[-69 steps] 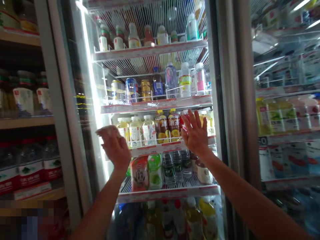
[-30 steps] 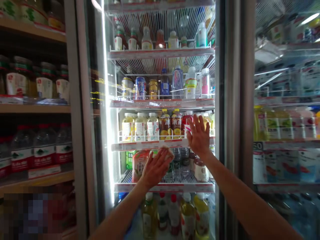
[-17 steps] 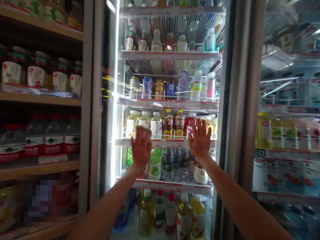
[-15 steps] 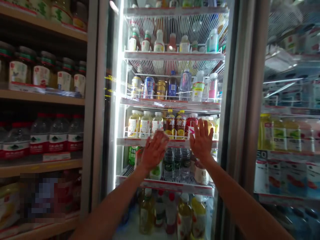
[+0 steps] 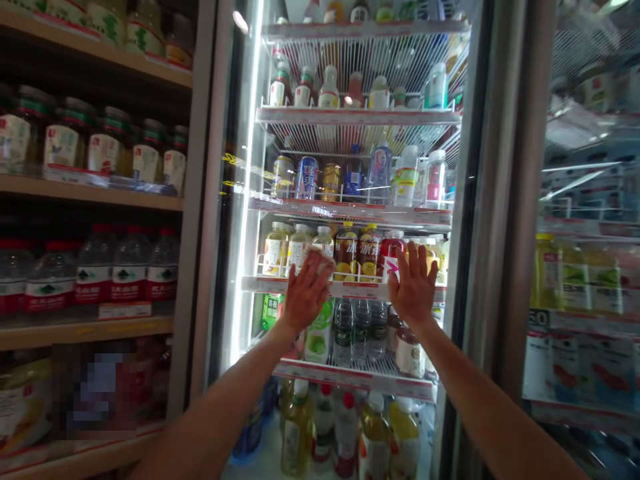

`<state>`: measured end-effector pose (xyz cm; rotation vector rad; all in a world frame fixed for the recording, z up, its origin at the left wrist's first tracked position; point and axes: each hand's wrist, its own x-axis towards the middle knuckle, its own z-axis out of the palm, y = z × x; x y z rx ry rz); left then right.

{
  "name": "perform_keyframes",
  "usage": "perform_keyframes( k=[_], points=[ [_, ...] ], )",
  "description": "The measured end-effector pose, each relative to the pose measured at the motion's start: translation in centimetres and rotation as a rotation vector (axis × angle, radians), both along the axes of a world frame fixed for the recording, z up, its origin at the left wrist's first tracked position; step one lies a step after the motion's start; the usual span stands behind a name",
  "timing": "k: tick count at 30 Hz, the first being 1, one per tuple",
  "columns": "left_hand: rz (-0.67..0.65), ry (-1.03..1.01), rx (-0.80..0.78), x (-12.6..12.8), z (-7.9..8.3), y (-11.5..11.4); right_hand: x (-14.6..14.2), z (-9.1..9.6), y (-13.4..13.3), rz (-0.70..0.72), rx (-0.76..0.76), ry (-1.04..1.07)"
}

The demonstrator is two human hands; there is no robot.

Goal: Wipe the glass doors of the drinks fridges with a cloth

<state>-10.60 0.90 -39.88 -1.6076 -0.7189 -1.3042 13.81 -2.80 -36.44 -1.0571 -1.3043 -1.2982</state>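
Note:
Both my arms reach out to the glass door (image 5: 289, 320) of a lit drinks fridge. My left hand (image 5: 306, 293) lies flat at the glass, its fingers over a crumpled pale cloth (image 5: 323, 261) that shows past the fingertips. Part of the cloth is hidden by the hand. To its right, my right hand (image 5: 414, 283) rests with fingers spread at about the same height and holds nothing. Behind the glass, between the hands, are brown bottles with yellow caps (image 5: 370, 253) and a red bottle (image 5: 391, 250).
Wooden shelves (image 5: 90, 330) on the left carry jars (image 5: 63, 137) and red-capped water bottles (image 5: 95, 267). A metal door frame (image 5: 505, 233) stands to the right, beside another glass-fronted fridge with yellow bottles (image 5: 573, 273). Large bottles (image 5: 297, 433) stand at the fridge's bottom.
My left hand has shifted slightly left across the glass with the cloth. My right hand stays at nearly the same spot on the door. The whole view has moved a little.

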Motion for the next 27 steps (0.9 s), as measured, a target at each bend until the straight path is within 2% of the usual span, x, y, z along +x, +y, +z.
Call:
perform_keyframes(
  k=[2, 3, 5, 7, 9, 10, 14, 16, 18, 22, 24, 25, 27],
  points=[
    [-0.022, 0.185, 0.007, 0.8, 1.0, -0.2, 0.1, 0.0, 0.0, -0.001, 0.006, -0.009],
    [-0.017, 0.204, 0.005, 0.5, 1.6, -0.2, 0.1, 0.0, 0.0, -0.004, 0.006, -0.014],
    [0.013, 0.066, 0.007, -1.0, 3.0, 0.1, 0.1, 0.0, 0.1, -0.012, 0.002, -0.014],
    [0.038, -0.193, 0.012, -2.4, 4.3, 0.3, 0.0, 0.0, 0.1, -0.013, -0.006, -0.009],
    [0.032, -0.306, 0.015, -2.1, 4.9, 0.1, 0.0, -0.1, 0.0, -0.007, -0.015, -0.005],
    [0.02, -0.268, 0.016, -1.2, 4.9, -0.1, 0.0, -0.1, 0.0, -0.002, -0.021, -0.01],
    [-0.036, 0.212, 0.029, 4.4, 3.8, -1.0, 0.2, -0.2, -0.1, 0.016, -0.049, -0.105],
    [-0.048, 0.289, 0.04, 5.5, 3.8, -1.1, 0.4, -0.3, -0.1, 0.016, -0.061, -0.151],
    [-0.034, 0.166, 0.022, 4.3, 4.6, -0.7, 0.6, -0.3, -0.2, 0.003, -0.077, -0.16],
    [-0.033, -0.327, -0.041, -0.3, 7.5, 0.6, 0.4, -0.4, -0.4, -0.04, -0.126, -0.131],
    [-0.041, -0.501, -0.053, -0.8, 8.3, 0.8, 0.0, -0.4, -0.3, -0.046, -0.13, -0.113],
    [-0.039, -0.502, -0.053, -0.2, 8.4, 0.7, -0.3, -0.5, -0.3, -0.044, -0.127, -0.101],
    [-0.027, -0.321, -0.039, 2.0, 8.0, 0.1, -0.7, -0.6, -0.2, -0.036, -0.116, -0.08]
  ],
)
